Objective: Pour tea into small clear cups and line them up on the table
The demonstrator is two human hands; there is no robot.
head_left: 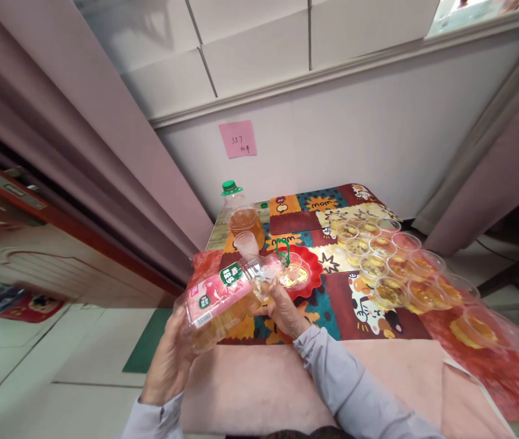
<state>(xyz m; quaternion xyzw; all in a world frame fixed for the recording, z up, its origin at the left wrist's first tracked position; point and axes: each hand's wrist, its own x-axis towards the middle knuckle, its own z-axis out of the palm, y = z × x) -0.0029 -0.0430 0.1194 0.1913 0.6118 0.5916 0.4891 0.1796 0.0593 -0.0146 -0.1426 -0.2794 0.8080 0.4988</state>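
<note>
1. The bottle [222,299] is tilted over the near edge of the bench [364,317], its mouth toward a small cup [294,266] on the red plate [314,272].
2. The left hand [170,360] wraps its base and the right hand [282,311] closes around the neck — pouring, by the look.
3. The next move calls for a slow tilt — the cup is small.

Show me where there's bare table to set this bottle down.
Bare cloth lies between the red plate and the rows of cups, and behind the plate beside the green-capped bottle. The right side is crowded with cups.
</note>
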